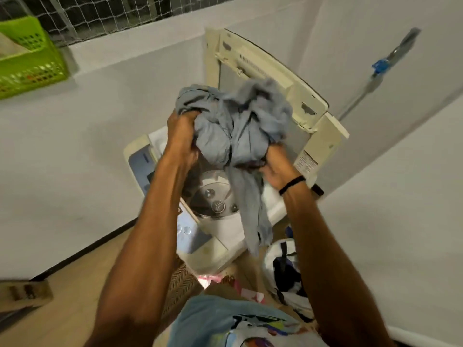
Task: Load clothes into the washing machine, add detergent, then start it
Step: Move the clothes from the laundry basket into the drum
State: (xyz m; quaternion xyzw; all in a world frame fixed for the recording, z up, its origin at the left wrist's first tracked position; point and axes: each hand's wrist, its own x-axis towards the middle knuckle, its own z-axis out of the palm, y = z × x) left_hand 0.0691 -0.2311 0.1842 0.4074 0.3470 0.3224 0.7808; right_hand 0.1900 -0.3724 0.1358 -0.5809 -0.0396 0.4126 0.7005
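A crumpled grey-blue garment [233, 126] is bunched up above the open top-loading washing machine [140, 149]. My left hand [183, 139] grips its left side and my right hand [275, 169] grips its lower right, a black band on that wrist. One loose end of the garment hangs down past the drum opening. The drum [213, 196] shows its bare agitator plate with no clothes visible inside. The machine's cream lid [263, 71] stands raised behind the garment. Its blue control panel [186, 231] runs along the left side. No detergent is in view.
A white laundry bag [283, 266] holding dark and light clothes sits on the floor right of the machine. A green plastic basket [30, 58] rests on a ledge at upper left. A mop handle [375, 73] leans on the right wall. White walls enclose the machine on both sides.
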